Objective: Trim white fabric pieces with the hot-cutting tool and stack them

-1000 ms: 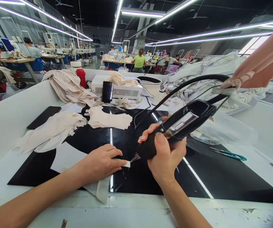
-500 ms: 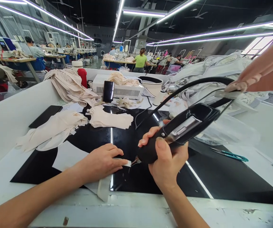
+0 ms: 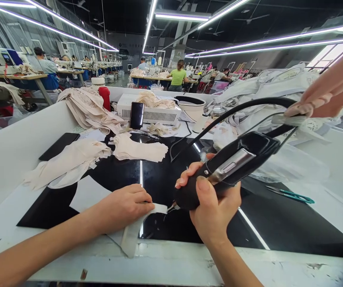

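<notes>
My left hand [image 3: 132,207] is closed, its fingers pinching a pale fabric piece [image 3: 131,237] whose narrow end sticks out to the right. Wrapped round a black handheld tool [image 3: 228,165] with a silver panel is my right hand [image 3: 211,203]. The tool's thin metal tip points down-left and meets the end of the fabric strip, over the glossy black board [image 3: 171,227]. A thick black cable [image 3: 237,105] arches from the tool's rear, where a raised hand [image 3: 311,105] at the upper right touches it.
Stacked cream pieces [image 3: 140,147] and a fabric bundle [image 3: 72,161] lie behind my left hand. Teal-handled scissors [image 3: 291,194] rest at right. Further back are a white box [image 3: 162,115], a phone [image 3: 137,115] and a red bottle [image 3: 104,99]. White lace pieces [image 3: 267,87] are heaped at right rear.
My left hand has shifted slightly left, and more of the strip's end shows between its fingers and the tool tip. My right hand and the tool have moved a little right and down.
</notes>
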A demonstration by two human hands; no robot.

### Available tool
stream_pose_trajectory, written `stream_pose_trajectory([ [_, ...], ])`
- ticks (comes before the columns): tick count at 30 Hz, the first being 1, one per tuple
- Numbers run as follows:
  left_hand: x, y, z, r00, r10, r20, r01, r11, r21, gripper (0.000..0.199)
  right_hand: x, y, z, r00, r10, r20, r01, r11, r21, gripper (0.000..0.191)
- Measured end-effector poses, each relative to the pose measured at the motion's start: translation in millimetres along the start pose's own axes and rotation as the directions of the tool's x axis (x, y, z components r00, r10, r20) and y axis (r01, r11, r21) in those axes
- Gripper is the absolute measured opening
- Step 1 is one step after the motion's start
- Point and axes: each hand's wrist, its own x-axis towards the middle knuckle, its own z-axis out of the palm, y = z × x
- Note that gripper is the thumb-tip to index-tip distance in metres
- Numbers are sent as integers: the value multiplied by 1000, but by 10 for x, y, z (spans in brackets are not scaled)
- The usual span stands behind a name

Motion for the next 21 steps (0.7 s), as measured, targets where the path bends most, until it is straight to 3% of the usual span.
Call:
stream_pose_trajectory([
  [10,-43,122,-76,982,-108,155,109,994,7,22,-8,-23,-22,1000,25,2,-25,999,-23,39],
  [21,-8,196,-47,977,-142,157,136,990,48,24,-6,-40,-34,999,32,-19,-33,998,-53,41],
])
